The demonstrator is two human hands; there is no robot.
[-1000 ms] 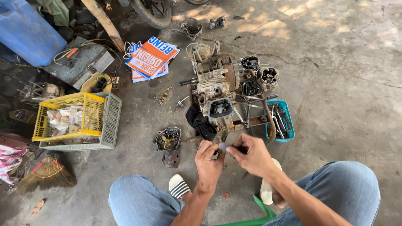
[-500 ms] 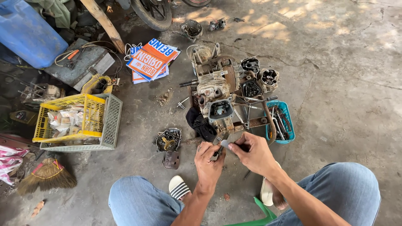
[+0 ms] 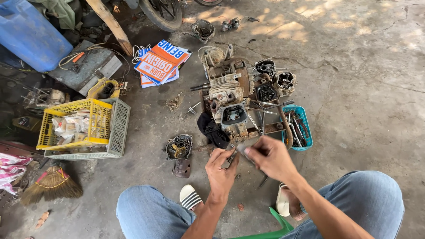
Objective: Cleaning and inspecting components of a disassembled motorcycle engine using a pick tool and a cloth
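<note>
**Small metal part pinched between both hands**

Small grey metal part (image 3: 239,149) sits between your two hands, above the concrete floor (image 3: 363,88) and just in front of the dismantled rusty engine block (image 3: 228,95). Your left hand (image 3: 221,168) closes its fingertips on the near end; your right hand (image 3: 271,157) pinches the far end. Its long axis runs left to right, hand to hand.

Taking the engine block (image 3: 228,95) as landmark: crowded right beside it to the right by cylinder parts (image 3: 274,79) and a blue tool tray (image 3: 305,132). Blocked just left and below by a black rag (image 3: 212,130) and a round cover (image 3: 179,147). Open concrete floor (image 3: 363,66) far right; yellow crate (image 3: 75,124) well left.
</note>
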